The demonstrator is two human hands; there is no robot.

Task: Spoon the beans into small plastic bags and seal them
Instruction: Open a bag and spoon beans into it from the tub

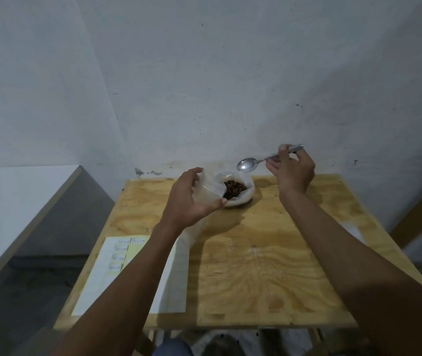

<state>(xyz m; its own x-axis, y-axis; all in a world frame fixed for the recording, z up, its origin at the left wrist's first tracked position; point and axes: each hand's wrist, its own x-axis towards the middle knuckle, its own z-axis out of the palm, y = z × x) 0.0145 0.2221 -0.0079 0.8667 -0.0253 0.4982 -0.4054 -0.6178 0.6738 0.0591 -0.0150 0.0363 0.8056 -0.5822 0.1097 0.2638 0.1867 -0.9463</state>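
Your left hand [191, 199] covers most of the small bag [208, 192]; whether it holds anything can't be told. Your forearm hides part of the paper sheet [102, 273]; its handwriting is too small to read. Spoon [261, 160] handle partly hidden by your right hand [293, 170].

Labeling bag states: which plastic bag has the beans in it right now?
The large white bag standing open on the table, below the spoon; dark beans show inside. The small clear bag in the left hand looks empty.
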